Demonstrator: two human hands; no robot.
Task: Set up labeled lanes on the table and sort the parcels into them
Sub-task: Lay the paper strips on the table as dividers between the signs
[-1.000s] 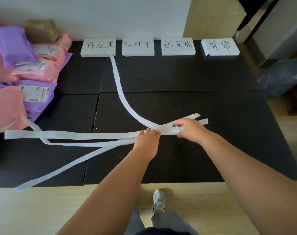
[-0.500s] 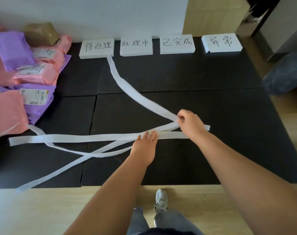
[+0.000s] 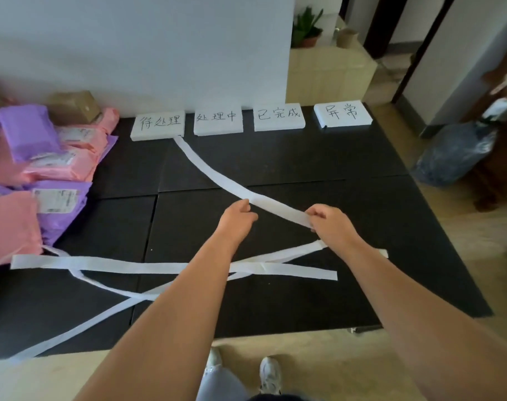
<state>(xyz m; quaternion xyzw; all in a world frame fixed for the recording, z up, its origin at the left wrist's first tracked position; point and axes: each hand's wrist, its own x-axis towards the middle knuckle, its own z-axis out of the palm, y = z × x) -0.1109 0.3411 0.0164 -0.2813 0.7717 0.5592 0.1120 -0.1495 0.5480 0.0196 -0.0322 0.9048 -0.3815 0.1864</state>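
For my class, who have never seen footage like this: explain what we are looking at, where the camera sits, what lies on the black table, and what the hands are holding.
There is no machine here. The camera is worn on a person's head and looks forward and down, so you see their own two bare arms reaching out, and their shoes at the bottom.

On the black table, along the far edge by the wall, stand four white label blocks with handwritten characters. At the left lies a pile of pink and purple parcels with a brown box behind it. Several loose white strips lie crossed on the near part of the table.

One long white strip runs from the leftmost label toward the person. The right hand pinches its near end, and the left hand touches it further along; whether it grips there cannot be told.
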